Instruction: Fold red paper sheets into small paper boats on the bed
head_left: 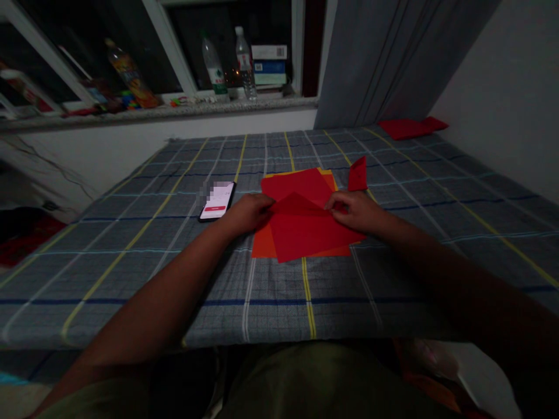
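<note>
A red sheet of paper [305, 233] lies partly folded in front of me, its pointed fold raised in the middle. My left hand [252, 210] pinches the left corner of the fold. On the other side my right hand [351, 208] pinches the right corner between thumb and fingers. Beneath are more red paper and orange sheets [264, 244], showing at the edges. A small folded red paper piece [358, 173] stands just beyond my right hand. Left of my left hand lies a phone [217, 201] with its screen lit.
All of this rests on a plaid cloth [166, 279]. More red paper [406, 128] lies at the far right corner. Plastic bottles [215, 70] and stacked boxes [269, 67] stand on the windowsill [196, 107]. A grey curtain [371, 64] hangs at the back right.
</note>
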A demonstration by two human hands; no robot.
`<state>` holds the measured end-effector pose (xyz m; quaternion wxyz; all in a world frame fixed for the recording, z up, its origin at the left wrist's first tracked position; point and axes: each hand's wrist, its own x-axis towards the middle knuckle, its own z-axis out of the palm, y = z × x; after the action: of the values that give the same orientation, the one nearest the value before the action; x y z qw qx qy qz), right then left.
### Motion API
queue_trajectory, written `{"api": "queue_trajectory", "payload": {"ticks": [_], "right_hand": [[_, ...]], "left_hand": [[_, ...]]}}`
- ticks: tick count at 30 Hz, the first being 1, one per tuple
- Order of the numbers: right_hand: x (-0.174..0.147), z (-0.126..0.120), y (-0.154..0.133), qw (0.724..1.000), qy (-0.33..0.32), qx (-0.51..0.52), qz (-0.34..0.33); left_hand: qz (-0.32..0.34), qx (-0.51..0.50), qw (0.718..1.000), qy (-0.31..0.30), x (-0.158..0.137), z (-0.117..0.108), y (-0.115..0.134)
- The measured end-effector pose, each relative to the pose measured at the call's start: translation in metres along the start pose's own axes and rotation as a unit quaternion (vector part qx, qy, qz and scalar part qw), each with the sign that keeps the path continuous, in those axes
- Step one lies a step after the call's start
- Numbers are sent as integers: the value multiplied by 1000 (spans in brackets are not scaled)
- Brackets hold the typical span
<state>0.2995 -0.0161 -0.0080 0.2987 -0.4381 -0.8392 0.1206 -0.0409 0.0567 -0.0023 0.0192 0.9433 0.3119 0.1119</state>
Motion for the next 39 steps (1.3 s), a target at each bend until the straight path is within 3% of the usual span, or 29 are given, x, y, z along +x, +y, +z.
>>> {"api": "queue_trajectory", "payload": {"ticks": [8, 15, 18, 22, 26, 33, 39], "right_hand": [[0, -1, -1, 997, -52, 48, 7], [0, -6, -6, 987, -133, 88, 15], [0, -11, -9, 985, -160, 61, -13], [1, -14, -14, 985, -162, -12, -64], [1, -13, -14, 982, -171, -21, -76], [0, -5, -9, 989, -135, -23, -52], [0, 11, -13, 991, -112, -71, -23]], "left_hand": [[10, 19, 1000, 6, 0, -2, -2], [52, -6, 998, -38, -3, -8, -1], [44, -7, 998, -45, -3, -11, -1], [38, -1, 999, -20, -4, -11, -2], [51, 22, 998, 7, -2, -8, -7], [64, -2, 997, -37, -4, -9, -6], [41, -53, 997, -39, -6, -12, 0]]}}
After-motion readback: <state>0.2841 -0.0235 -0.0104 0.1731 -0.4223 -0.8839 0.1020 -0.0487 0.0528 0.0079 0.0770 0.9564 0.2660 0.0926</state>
